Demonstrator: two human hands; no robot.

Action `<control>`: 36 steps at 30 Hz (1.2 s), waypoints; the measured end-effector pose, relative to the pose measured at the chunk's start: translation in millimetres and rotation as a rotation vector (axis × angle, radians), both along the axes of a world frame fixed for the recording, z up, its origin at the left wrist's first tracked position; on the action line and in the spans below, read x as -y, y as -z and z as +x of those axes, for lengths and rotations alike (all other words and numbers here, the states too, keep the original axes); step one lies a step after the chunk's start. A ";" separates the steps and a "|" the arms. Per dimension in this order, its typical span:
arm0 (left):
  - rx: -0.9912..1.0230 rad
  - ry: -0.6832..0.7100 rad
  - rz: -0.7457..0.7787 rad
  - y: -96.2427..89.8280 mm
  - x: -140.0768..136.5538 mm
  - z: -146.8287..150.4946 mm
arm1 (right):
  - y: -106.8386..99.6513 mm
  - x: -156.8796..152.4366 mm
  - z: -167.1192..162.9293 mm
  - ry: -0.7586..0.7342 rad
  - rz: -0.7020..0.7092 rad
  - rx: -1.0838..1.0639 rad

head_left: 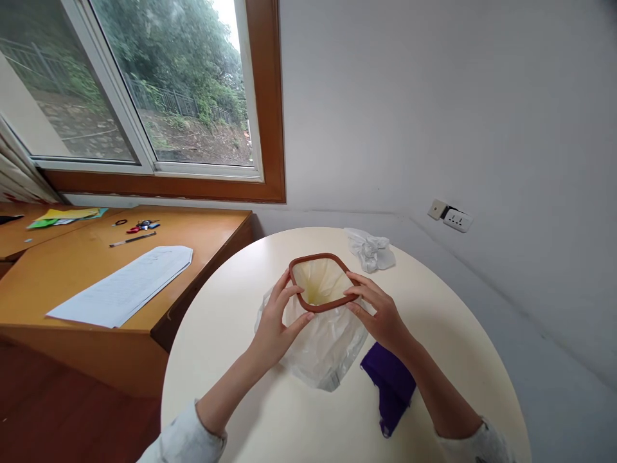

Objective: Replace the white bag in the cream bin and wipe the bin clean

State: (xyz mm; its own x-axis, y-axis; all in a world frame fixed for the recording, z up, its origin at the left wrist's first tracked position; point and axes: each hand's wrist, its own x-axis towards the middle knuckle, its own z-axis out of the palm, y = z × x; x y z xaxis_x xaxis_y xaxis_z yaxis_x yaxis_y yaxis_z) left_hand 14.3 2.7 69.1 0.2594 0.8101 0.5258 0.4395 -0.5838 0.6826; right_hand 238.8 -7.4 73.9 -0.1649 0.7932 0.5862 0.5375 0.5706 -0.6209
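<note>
A small bin lined with a translucent plastic bag (328, 350) stands on the round table, its yellowish inside showing through the mouth. Around the mouth sits a brown, rounded-square rim ring (321, 307), with the bag's loose edge hanging down outside it. My left hand (277, 321) grips the ring's left side, fingers over the top and thumb at the front. On the right side, my right hand (378, 308) pinches the ring near its front corner. A purple cloth (393, 386) lies on the table below my right forearm.
A crumpled clear plastic bag (371, 249) rests at the back of the round white table (216, 334). The wooden desk (212, 225) to the left bears paper sheets (128, 286), a pen (132, 240) and keys (143, 226). A wall with sockets (457, 220) stands behind.
</note>
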 end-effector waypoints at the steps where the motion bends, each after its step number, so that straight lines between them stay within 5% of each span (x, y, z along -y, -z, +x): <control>1: -0.003 0.000 -0.006 -0.3 0.2 0.5 | 0.1 -0.4 0.0 0.007 0.003 0.000; 25: -0.129 0.015 -0.004 -13.9 -1.4 -0.1 | -0.6 -10.8 3.2 0.016 -0.040 -0.010; 36: -0.193 0.006 0.003 -14.6 -4.9 5.6 | -8.3 -46.5 5.2 -0.097 -0.268 -0.061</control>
